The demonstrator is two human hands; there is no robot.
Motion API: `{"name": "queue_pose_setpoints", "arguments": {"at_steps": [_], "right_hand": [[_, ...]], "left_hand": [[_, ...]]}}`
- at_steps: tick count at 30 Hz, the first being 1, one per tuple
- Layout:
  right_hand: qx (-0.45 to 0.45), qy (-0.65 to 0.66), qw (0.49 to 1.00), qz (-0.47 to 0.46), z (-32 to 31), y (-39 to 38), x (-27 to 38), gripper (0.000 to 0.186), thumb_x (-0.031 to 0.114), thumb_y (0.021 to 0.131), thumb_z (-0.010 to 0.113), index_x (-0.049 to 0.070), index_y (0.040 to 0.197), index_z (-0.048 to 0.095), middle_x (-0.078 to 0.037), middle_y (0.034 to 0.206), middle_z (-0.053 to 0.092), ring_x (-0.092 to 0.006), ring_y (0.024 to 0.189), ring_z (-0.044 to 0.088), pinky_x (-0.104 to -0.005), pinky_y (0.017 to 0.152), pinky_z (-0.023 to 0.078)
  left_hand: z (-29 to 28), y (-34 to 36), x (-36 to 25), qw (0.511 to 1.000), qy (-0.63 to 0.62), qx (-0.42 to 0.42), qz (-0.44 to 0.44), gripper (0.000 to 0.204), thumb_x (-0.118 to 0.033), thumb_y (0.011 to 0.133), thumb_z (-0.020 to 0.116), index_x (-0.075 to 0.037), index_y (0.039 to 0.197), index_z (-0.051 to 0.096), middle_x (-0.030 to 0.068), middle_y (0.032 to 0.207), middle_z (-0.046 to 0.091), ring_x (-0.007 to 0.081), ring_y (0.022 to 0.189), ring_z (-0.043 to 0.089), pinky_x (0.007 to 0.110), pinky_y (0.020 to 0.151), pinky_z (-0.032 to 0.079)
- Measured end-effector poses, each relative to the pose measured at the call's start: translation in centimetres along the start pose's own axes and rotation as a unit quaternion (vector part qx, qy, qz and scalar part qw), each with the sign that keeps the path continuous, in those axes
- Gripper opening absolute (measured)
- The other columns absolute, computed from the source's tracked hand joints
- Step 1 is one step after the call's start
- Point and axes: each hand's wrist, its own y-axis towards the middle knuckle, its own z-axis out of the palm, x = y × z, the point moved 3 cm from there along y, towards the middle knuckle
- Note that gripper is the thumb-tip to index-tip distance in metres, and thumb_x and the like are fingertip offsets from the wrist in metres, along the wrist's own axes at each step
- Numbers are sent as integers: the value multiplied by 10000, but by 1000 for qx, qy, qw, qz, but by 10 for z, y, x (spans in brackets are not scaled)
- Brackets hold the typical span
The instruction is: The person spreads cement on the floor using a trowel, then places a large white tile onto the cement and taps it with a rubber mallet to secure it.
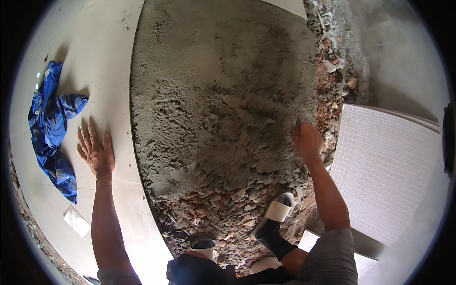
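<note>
My left hand (97, 151) rests palm down on a large pale floor tile (111, 61), fingers spread, with nothing in it. To its left a crumpled blue cloth (50, 121) with grey smears lies on the same tile. My right hand (308, 141) is closed round the dark handle of a trowel (249, 115), low over the bed of wet grey mortar (180, 114). Mortar coats the trowel's blade, so its outline blends into the bed. The mortar is smoother at the far side and lumpy nearer me.
Rubble (228, 209) shows at the mortar's near edge, round my sandalled feet. More broken rubble (327, 71) runs along the right. White gridded tile sheets (384, 166) lean at the right wall. A small white piece (77, 221) lies on the left tile. Another pale tile (289, 5) shows at the far edge.
</note>
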Motion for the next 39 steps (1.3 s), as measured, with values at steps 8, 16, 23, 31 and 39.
{"name": "queue_pose_setpoints", "arguments": {"at_steps": [8, 16, 23, 31, 39], "right_hand": [[29, 22, 999, 27, 7, 49, 45, 266, 265, 886, 575, 2, 873, 618, -155, 748, 604, -317, 688, 625, -433, 617, 494], [2, 21, 997, -80, 0, -39, 9, 246, 274, 842, 610, 31, 829, 575, -161, 794, 616, -334, 710, 610, -447, 627, 471], [15, 2, 999, 41, 17, -68, 32, 279, 309, 871, 590, 35, 916, 577, -147, 825, 620, -343, 764, 627, -439, 671, 499], [3, 18, 999, 32, -26, 6, 66, 318, 346, 887, 576, 34, 945, 583, -159, 935, 636, -345, 862, 632, -452, 734, 505], [114, -11, 993, -21, -9, -15, 91, 262, 288, 876, 575, 56, 995, 600, -164, 943, 625, -347, 874, 628, -486, 742, 491]], "left_hand": [[-5, 2, -3, 1000, -13, 2, -11, 646, -490, 922, 443, -300, 1493, 208, 3, 1562, 172, 241, 1442, 119, 494, 1150, 51], [-8, 1, -4, 999, -6, 36, -29, 657, -542, 921, 402, -307, 1495, 185, 1, 1566, 151, 232, 1445, 103, 491, 1154, 50], [-14, 3, -8, 997, 10, 67, -40, 661, -567, 920, 380, -313, 1495, 175, -6, 1568, 139, 227, 1446, 97, 503, 1153, 55], [-13, 2, -6, 997, 9, 68, -43, 671, -588, 917, 356, -284, 1494, 198, -6, 1569, 137, 228, 1449, 81, 512, 1153, 43], [-13, 2, -6, 997, 8, 60, -40, 686, -614, 915, 329, -280, 1497, 189, -7, 1570, 133, 225, 1451, 70, 513, 1152, 36]]}}
